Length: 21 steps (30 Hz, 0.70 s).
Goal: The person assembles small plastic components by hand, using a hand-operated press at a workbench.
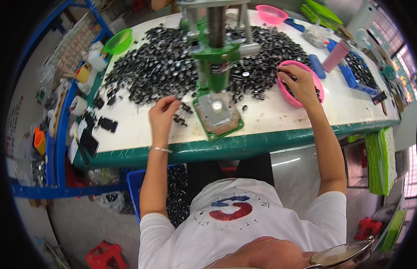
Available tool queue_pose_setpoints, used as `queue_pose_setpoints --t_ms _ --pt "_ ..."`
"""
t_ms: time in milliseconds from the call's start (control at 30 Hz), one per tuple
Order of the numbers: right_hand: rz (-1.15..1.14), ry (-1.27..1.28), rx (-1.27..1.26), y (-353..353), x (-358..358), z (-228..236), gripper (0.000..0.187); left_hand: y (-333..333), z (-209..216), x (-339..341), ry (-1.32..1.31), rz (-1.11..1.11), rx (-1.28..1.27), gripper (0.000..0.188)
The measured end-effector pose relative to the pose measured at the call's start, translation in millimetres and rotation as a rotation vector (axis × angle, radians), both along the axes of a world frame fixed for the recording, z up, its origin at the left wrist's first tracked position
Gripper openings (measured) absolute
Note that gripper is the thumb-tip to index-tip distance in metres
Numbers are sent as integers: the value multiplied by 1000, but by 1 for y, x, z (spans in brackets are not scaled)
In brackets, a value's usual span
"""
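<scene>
A green hand press [217, 67] with a metal column stands on the table in front of me. On its base plate [213, 114] sits a small round pale fixture. My left hand [163, 117] is just left of the base, fingers curled together, beside a few small black-and-metal parts [183, 115]. My right hand [299, 84] is over a pink bowl [319, 83], with its fingertips pinched at the bowl's left rim. Whatever either hand holds is too small or hidden to name. Black parts lie inside the bowl.
A large heap of black parts with metal pins [163, 67] spreads behind the press. A green bowl [118, 41] and another pink bowl [272, 15] stand at the back. To the right are a blue tray of parts [352, 80] and a pink bottle [336, 56]. A blue crate [135, 188] sits below.
</scene>
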State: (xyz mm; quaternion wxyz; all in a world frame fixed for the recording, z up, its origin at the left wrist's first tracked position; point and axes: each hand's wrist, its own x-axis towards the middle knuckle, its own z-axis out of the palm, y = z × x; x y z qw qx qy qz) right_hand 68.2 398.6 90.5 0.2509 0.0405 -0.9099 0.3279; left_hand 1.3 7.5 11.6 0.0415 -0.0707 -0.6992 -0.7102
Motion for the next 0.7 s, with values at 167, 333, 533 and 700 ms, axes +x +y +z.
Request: queue_pose_setpoints --t_ms 167,333,533,700 --pt "302 136 339 -85 -13 -23 20 34 5 9 -68 -124 30 18" --pt "433 199 464 -123 -12 -39 21 46 15 20 -101 -192 111 15" --pt "457 221 755 -133 0 -19 17 50 17 21 -134 -226 177 14" --pt "359 162 392 -139 0 -30 17 60 18 23 -129 -257 174 14"
